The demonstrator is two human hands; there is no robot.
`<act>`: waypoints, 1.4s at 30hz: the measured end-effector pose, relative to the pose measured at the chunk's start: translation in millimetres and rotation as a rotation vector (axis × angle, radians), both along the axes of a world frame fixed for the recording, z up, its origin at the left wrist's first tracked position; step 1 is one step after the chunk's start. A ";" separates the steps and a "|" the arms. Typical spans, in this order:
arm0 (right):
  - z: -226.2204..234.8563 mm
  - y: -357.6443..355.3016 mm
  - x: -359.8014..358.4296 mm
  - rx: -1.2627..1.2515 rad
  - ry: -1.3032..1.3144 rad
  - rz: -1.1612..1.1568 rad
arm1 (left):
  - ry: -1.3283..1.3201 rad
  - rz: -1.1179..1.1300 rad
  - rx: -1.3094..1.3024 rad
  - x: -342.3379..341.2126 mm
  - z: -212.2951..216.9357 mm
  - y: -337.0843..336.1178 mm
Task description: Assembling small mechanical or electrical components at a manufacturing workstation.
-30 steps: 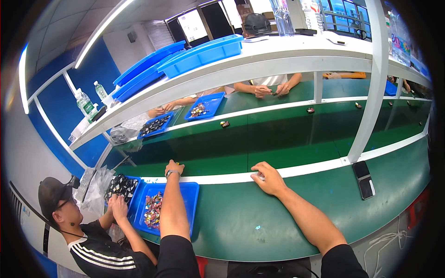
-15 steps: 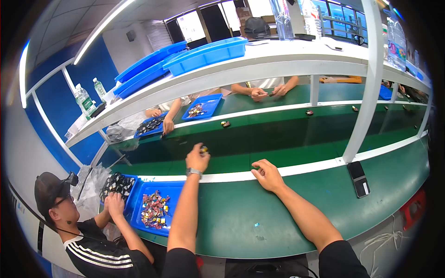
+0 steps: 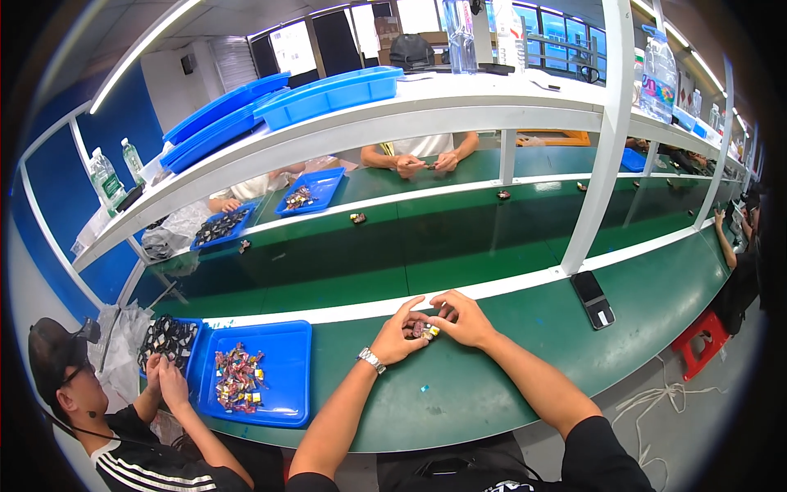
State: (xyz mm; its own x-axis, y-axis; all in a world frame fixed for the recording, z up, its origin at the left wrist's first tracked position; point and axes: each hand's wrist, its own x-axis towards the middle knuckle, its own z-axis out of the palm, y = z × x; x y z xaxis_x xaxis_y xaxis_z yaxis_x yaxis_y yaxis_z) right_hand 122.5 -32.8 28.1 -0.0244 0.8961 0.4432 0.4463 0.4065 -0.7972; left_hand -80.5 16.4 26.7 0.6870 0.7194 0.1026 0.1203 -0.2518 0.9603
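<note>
My left hand (image 3: pixel 397 338), with a metal-band watch at its wrist, holds a small wired part (image 3: pixel 423 330) with reddish leads and a yellow-and-white piece. My right hand (image 3: pixel 462 318) meets it from the other side, thumb and fingers curled at the part's edge. Both hands are above the green table, close to the white rail (image 3: pixel 336 308). Fingers partly cover the part, so its exact kind does not show. Left of my forearm lies a blue tray (image 3: pixel 287 402) with a heap of similar small wired parts (image 3: pixel 238 375).
A black phone-like device (image 3: pixel 592 300) lies to the right. Beyond the rail, a green belt (image 3: pixel 328 262) carries several scattered parts. A co-worker (image 3: pixel 156 443) sits at left beside a tray of black pieces (image 3: pixel 170 340). White posts (image 3: pixel 602 156) hold up an overhead shelf.
My left hand has come back from over the belt with the wired part and met my right hand above the table. The view has turned rightward. Across the belt, a co-worker's hand has drawn back.
</note>
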 end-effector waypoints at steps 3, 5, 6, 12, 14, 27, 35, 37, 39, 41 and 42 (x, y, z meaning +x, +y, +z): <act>2.7 -4.8 -6.8 -0.084 -0.032 0.036 | -0.055 -0.026 -0.077 -2.1 -5.6 2.4; 2.0 -7.4 -7.1 -0.062 -0.057 0.088 | -0.158 -0.036 -0.207 -0.5 -4.9 0.4; 2.1 -7.4 -7.9 -0.026 -0.071 0.081 | -0.161 -0.040 -0.213 -0.6 -4.3 1.7; 8.1 -9.1 -8.2 -0.012 -0.067 0.080 | -0.289 -0.107 -0.290 -4.9 -13.2 14.3; 9.0 -9.6 -8.6 -0.010 -0.070 0.069 | -0.312 -0.090 -0.332 -5.4 -19.5 16.3; 7.0 -10.1 -6.9 0.361 -0.400 -0.040 | -0.363 -0.009 -0.496 2.5 -11.6 4.9; 4.9 -7.0 -6.1 0.449 -0.581 -0.063 | -0.305 0.005 -0.441 6.8 -10.5 1.9; 2.9 -5.7 -6.9 0.410 -0.608 -0.033 | -0.262 0.036 -0.417 7.7 -10.5 0.8; 4.3 -3.3 -4.8 0.405 -0.591 -0.009 | -0.247 0.042 -0.415 8.2 -10.7 1.1; 3.5 -3.0 -3.2 0.392 -0.570 0.016 | -0.228 0.048 -0.422 8.8 -10.3 0.1; 4.1 -1.9 -1.0 0.388 -0.528 0.031 | -0.234 0.051 -0.410 9.9 -10.1 0.2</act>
